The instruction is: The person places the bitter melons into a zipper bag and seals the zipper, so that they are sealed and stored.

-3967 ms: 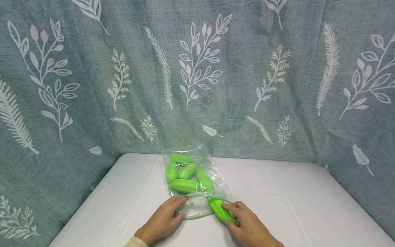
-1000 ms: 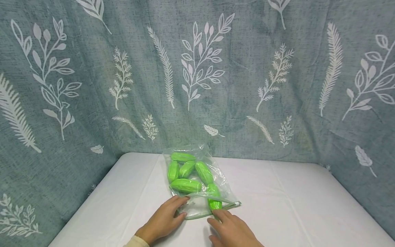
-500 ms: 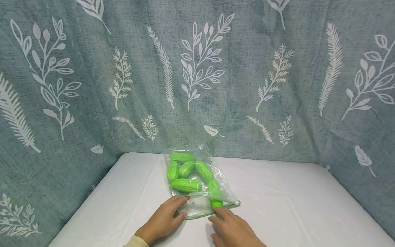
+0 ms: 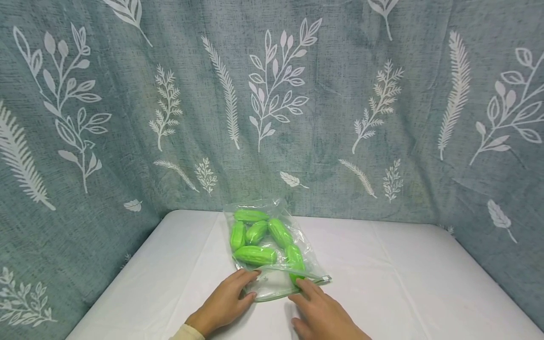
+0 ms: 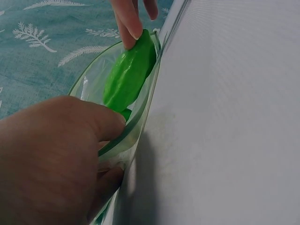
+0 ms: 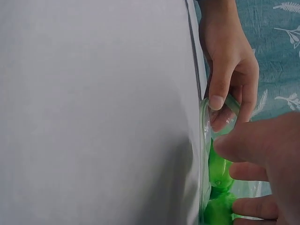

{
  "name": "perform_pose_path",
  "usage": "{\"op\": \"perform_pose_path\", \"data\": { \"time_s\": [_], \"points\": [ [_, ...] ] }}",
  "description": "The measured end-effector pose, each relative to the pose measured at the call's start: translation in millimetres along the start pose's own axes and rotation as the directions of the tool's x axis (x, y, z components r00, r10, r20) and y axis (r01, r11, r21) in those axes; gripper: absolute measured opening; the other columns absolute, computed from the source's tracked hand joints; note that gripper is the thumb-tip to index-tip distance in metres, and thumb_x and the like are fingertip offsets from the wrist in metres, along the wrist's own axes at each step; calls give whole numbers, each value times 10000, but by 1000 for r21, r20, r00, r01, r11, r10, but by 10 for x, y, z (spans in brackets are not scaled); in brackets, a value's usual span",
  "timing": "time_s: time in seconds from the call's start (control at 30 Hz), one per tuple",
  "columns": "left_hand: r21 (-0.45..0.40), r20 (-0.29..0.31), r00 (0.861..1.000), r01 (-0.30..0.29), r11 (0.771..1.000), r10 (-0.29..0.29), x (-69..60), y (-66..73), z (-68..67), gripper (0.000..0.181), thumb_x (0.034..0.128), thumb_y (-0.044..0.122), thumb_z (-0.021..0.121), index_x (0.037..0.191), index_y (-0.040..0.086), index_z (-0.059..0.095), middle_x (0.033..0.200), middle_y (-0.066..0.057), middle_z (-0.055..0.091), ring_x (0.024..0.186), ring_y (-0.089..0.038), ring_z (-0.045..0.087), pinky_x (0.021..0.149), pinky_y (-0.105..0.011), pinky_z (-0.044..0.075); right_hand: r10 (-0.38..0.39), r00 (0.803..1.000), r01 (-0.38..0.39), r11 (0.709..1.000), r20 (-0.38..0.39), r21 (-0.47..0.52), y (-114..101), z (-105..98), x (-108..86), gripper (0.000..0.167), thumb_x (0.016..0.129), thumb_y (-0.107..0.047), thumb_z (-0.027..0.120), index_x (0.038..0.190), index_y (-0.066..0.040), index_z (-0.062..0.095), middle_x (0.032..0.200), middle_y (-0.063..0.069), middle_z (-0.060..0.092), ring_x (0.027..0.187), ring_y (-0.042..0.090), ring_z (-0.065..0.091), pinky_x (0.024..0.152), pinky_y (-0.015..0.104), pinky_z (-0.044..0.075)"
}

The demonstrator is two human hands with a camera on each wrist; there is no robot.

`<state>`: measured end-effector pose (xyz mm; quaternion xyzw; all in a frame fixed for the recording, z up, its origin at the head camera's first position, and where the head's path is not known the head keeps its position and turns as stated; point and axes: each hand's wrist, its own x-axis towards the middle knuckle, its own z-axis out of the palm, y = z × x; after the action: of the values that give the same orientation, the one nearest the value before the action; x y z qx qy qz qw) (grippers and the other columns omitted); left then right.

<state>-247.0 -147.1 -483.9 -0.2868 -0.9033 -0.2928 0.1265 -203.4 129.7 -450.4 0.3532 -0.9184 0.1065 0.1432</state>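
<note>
A clear zip bag [image 4: 270, 283] lies on the table, its green-edged mouth parted toward me. Several bright green ridged gourds are inside, one of them a gourd [image 4: 255, 255] lying crosswise. My left hand [image 4: 229, 297] holds the left side of the mouth, fingers at the upper rim and thumb by the lower one. At the right side of the mouth, another gourd [image 5: 126, 75] lies mostly within the bag. Extended fingertips of my right hand [image 4: 325, 311] touch its near end. In the right wrist view, the right hand's fingers [image 6: 255, 207] are spread beside the green gourds.
A white cloth covers the table [image 4: 403, 283]. Behind and at the sides hangs a blue-green curtain [image 4: 323, 118] with white leaf prints. The bag's slider [image 4: 326, 278] sits at the mouth's right corner.
Four seconds ago my right hand gripped the last gourd half outside the mouth. It has since slid deeper into the bag, pushed by the fingertips, nudging the gourd ahead. My left hand stays put.
</note>
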Motion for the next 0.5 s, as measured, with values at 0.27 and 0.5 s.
{"op": "perform_pose_path", "data": {
  "time_s": [0.27, 0.5],
  "points": [
    [-8, -8, 1000, -14, 1000, 14, -2, -5, 3, 475, 930, 171, 715, 1386, 147, 584, 1240, 18, 627, 1115, -110, 599, 938, -338, 542, 47, 997, -49, 999, 68, 23, 9, -17, 35, 485, 875, -358, 755, 1281, -108, 661, 1466, 171, 489, 1348, 370, 453, 1030, 544, 471],
    [-5, -14, 1000, -25, 1000, 25, -5, -10, 13, 463, 931, 161, 712, 1376, 131, 591, 1225, 13, 631, 1097, -113, 602, 923, -333, 543, 59, 997, -60, 998, 57, 20, 14, -14, 39, 498, 879, -364, 753, 1293, -106, 657, 1468, 166, 494, 1341, 373, 456, 1043, 546, 457]
  ]
}}
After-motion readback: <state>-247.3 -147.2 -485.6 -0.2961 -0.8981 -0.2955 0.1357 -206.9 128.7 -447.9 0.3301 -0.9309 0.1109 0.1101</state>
